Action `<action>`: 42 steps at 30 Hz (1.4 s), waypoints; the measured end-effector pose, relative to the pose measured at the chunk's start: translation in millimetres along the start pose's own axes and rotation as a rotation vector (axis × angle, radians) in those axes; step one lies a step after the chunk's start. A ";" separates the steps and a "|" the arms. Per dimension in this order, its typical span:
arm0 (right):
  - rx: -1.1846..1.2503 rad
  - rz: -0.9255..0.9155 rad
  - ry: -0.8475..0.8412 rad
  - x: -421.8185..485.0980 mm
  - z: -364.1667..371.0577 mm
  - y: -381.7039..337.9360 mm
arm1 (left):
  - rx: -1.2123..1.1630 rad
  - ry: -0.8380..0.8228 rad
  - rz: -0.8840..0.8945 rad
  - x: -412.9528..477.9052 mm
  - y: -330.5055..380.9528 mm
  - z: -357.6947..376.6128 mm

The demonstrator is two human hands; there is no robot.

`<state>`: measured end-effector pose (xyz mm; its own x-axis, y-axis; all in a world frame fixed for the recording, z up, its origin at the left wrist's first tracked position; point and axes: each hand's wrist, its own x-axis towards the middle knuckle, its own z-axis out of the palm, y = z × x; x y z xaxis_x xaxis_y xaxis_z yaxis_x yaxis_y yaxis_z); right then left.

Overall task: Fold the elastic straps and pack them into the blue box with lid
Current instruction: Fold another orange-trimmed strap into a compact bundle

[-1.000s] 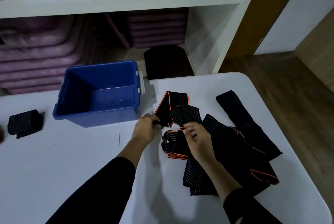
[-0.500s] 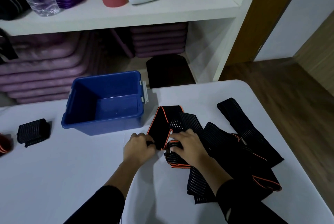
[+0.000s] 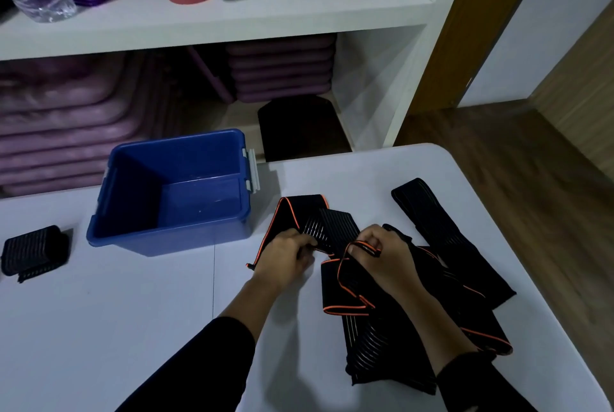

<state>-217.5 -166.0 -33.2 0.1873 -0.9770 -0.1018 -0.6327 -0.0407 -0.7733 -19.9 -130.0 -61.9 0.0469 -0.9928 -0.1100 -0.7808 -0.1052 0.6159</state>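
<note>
On the white surface [image 3: 99, 328], just right of the middle, we find both hands at work on one black, orange-edged strap [image 3: 300, 212]. The left hand [image 3: 284, 260] has its fingers curled and pinches the strap's ribbed part. The right hand [image 3: 387, 257] pinches a small orange-trimmed loop of it, thumb over curled fingers. Beyond the hands the strap's long axis runs away from us toward the back edge, where it doubles over.

The blue box [image 3: 166, 235] stands open and holds nothing, left of the strap and a little farther back. Its near right corner is close to the left hand, so we judge that hand the nearer one for the drop once the fold is made.

We count one box, no lid in view, and one folded bundle [image 3: 33, 253] lying well apart at the far left. A pile [image 3: 465, 278] of loose straps lies under and right of the right hand, so overlapped that we cannot tell their number.
</note>
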 end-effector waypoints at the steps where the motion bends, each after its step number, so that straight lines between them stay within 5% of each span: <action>1: -0.005 -0.002 -0.018 -1.2 -1.9 2.0 | 0.032 -0.008 0.015 2.2 1.2 3.8; 8: -0.018 -0.073 -0.047 -7.6 -13.0 4.0 | 0.267 0.030 0.018 17.2 14.6 17.8; 16: 0.169 0.001 0.022 -9.2 -24.0 -3.3 | -0.108 0.166 -0.029 10.2 26.7 -4.9; 27: 0.321 -0.162 0.203 5.8 -88.8 -78.7 | -0.292 0.295 0.010 4.5 90.8 -103.8; 36: 0.399 -0.290 0.251 14.7 -123.8 -130.6 | -0.659 0.525 -0.097 -0.6 140.8 -156.7; 42: 0.430 -0.322 0.200 10.6 -126.8 -154.1 | -0.531 0.520 0.080 -16.4 173.2 -145.0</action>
<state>-213.2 -196.7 164.2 0.1472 -0.9518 0.2690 -0.1972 -0.2947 -0.9350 -65.6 -140.1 159.7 0.3942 -0.8835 0.2529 -0.3941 0.0861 0.9150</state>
